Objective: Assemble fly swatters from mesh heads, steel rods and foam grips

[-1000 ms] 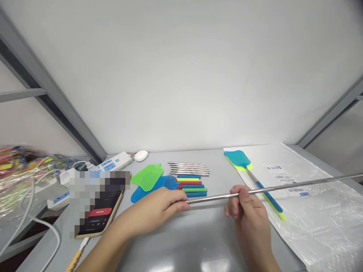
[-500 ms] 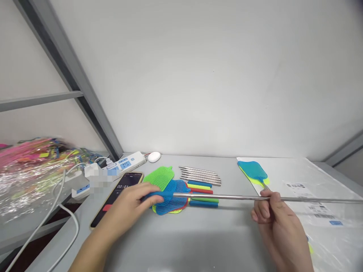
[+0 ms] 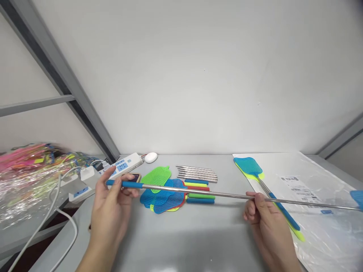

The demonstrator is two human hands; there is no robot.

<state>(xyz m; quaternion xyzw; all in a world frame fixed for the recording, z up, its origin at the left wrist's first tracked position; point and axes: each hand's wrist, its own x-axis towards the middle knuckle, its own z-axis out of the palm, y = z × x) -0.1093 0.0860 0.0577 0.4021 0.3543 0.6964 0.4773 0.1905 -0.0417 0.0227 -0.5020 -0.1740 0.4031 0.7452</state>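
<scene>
My left hand (image 3: 110,211) holds the blue handle of a long fly swatter (image 3: 198,192) between thumb and fingers, some fingertips lifted. My right hand (image 3: 269,226) pinches the thin metal rod farther along. At the right edge the blue head is partly cut off by the frame. Beneath the rod, on the table, lie loose blue swatter heads (image 3: 170,196) and a green swatter head (image 3: 156,177), with red and yellow edges showing. Several coloured handles, among them a green handle (image 3: 202,196), lie beside them. Metal rods (image 3: 197,174) are lined up just behind.
Two swatters, a blue one (image 3: 250,166) over a yellow one, rest on a clear plastic bag (image 3: 326,238) at right. A power strip (image 3: 127,165), a white oval device (image 3: 151,157) and a mostly hidden phone (image 3: 137,176) sit at left. Wrapped colourful goods (image 3: 36,177) fill the far left.
My left hand has moved left and up with the handle and turned palm-up. The swatter's blue head has come into view at right. The camera view has shifted slightly.
</scene>
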